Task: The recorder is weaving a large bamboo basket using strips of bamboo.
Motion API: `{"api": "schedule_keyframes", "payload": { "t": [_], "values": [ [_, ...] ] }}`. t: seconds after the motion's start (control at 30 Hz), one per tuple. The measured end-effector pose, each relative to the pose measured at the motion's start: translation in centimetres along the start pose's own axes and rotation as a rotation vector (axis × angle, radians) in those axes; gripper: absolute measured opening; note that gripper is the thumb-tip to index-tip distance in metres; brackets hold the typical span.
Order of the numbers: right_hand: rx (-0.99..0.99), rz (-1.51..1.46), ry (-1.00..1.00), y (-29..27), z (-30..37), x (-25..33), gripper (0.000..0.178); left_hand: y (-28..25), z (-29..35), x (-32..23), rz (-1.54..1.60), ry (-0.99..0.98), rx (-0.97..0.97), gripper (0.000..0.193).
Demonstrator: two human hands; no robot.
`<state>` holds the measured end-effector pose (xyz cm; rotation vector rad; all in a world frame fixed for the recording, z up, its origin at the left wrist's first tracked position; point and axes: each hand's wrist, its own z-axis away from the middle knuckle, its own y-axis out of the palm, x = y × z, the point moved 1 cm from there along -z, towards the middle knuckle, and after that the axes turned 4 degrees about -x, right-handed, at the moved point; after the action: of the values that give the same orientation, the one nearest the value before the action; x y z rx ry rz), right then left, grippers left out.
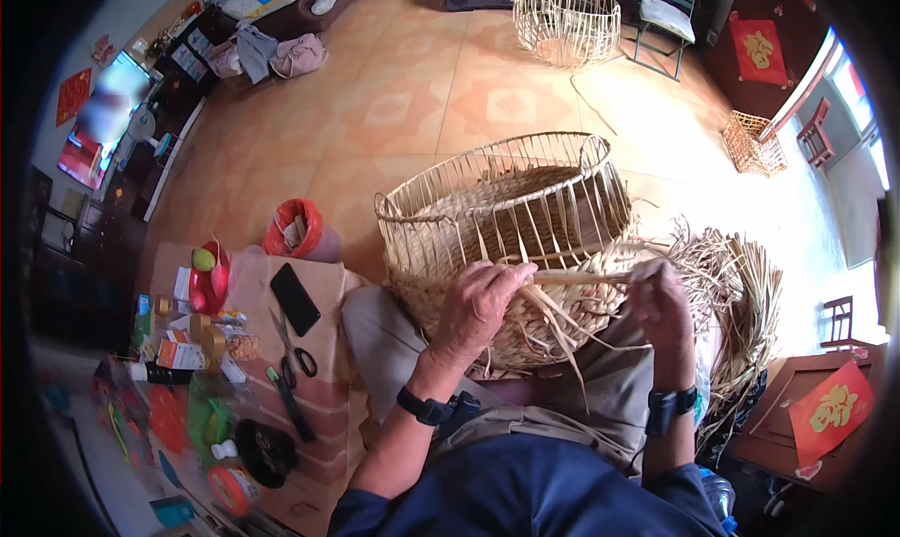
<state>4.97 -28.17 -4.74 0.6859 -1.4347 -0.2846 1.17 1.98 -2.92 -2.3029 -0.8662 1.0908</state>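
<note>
A large oval woven straw basket (427, 242) rests against my lap, its lower wall thickly plaited and its upper frame of thin spaced stakes. At the near rim of the weaving, my left hand (481, 302) is closed, pinching a dried straw strand (586, 278). That strand runs level to my right hand (659, 298), which is curled round its other end and slightly blurred. Loose straw ends (555, 317) hang down between the hands over the basket's near side. To the right of my right hand lies a big bundle of dried straw (750, 284).
At my left, a cloth-covered table (328, 378) bears a phone (295, 299), scissors (298, 361), jars and small boxes. Beyond it stands a red-lined bin (305, 229). Farther off are an unfinished basket frame (567, 21), a folding chair (666, 21) and a smaller basket (753, 145).
</note>
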Motion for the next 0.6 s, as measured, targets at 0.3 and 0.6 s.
{"api": "schedule_keyframes", "payload": {
  "t": [0.3,0.6],
  "values": [
    [-0.259,0.348,0.168,-2.6,4.9,0.2,0.038,-1.0,-0.4,0.2,0.071,-0.085,0.112,0.029],
    [0.262,0.633,0.391,9.5,4.8,-0.8,0.031,-2.0,-1.0,-1.2,0.062,-0.045,0.248,0.045]
  ]
}}
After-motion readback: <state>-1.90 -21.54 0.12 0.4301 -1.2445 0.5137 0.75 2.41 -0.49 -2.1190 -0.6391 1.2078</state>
